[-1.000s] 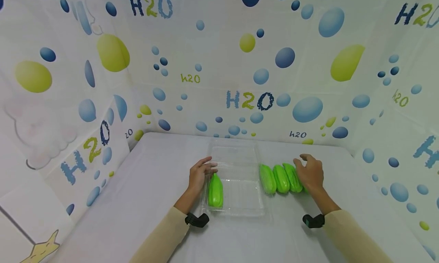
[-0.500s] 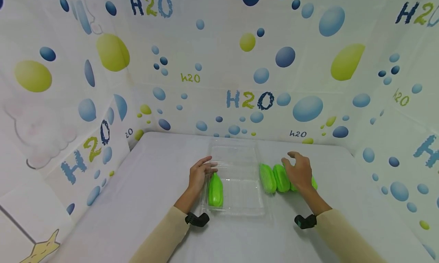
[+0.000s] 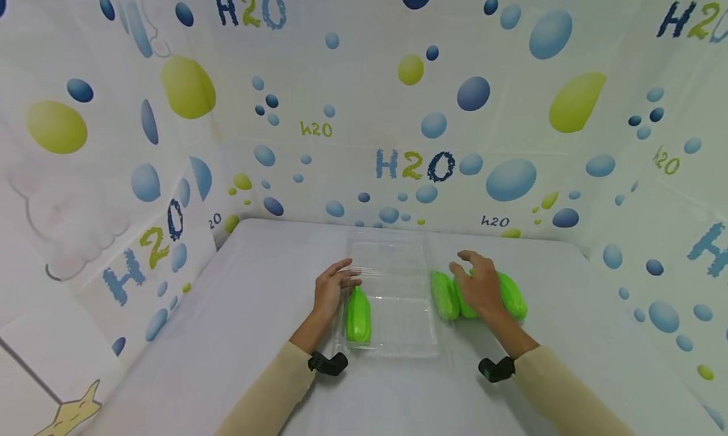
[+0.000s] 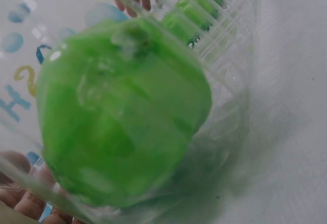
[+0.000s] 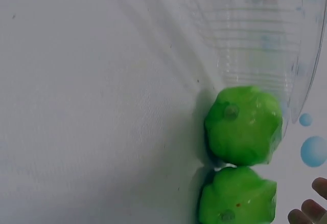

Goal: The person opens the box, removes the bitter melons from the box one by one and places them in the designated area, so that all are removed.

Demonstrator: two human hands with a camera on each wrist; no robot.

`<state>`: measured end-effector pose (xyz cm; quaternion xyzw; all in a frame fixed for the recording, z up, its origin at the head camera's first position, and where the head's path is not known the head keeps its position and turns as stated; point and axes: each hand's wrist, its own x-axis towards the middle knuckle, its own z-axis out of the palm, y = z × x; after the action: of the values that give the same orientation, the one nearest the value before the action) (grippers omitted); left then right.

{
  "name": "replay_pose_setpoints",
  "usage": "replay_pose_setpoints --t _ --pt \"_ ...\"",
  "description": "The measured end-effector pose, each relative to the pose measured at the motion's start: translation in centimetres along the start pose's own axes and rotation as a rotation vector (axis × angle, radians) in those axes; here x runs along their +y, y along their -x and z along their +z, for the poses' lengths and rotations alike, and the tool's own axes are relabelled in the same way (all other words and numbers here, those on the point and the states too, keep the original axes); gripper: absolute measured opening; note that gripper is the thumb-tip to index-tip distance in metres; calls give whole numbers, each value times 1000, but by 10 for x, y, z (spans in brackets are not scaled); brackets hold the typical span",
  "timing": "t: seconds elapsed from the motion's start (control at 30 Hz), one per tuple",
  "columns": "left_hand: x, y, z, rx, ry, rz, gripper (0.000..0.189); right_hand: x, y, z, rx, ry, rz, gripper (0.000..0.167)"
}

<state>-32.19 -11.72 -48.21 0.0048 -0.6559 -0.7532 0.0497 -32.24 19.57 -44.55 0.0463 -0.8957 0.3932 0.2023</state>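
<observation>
My left hand [image 3: 332,290] rests at the left edge of a clear plastic container [image 3: 398,344], its fingers loosely extended over the rim. Inside, along that left side, lies a bright green, lobed, tapered vegetable-like piece [image 3: 358,319]; it fills much of the left wrist view. My right hand [image 3: 480,287] hovers over a row of similar green pieces [image 3: 445,296], thumb and index finger apart, nothing visibly held. It hides the row's middle; another green piece [image 3: 513,296] shows to its right. Two green pieces [image 5: 244,125] appear end-on in the right wrist view, with fingertips [image 5: 312,211] beside them.
The container's clear lid [image 3: 387,253] lies hinged back behind it. White cloth covers the table [image 3: 273,284]. A printed backdrop [image 3: 352,107] with blue and green dots rises behind and at both sides. Each wrist wears a black camera [image 3: 328,364].
My right hand has moved left along the row, uncovering the rightmost green piece and covering the middle ones. The left hand and container have stayed in place.
</observation>
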Motion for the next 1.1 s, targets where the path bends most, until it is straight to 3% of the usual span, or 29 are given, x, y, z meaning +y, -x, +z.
replay_pose_setpoints --t 0.4,0.8,1.1 --pt "-2 -2 1 38 8 18 41 -15 6 14 -21 -10 -68 40" --pt "-3 -3 0 2 33 -18 41 -26 13 23 -33 -9 -116 37" --pt "24 15 1 -22 20 -8 40 -39 18 33 -76 -39 -112 37"
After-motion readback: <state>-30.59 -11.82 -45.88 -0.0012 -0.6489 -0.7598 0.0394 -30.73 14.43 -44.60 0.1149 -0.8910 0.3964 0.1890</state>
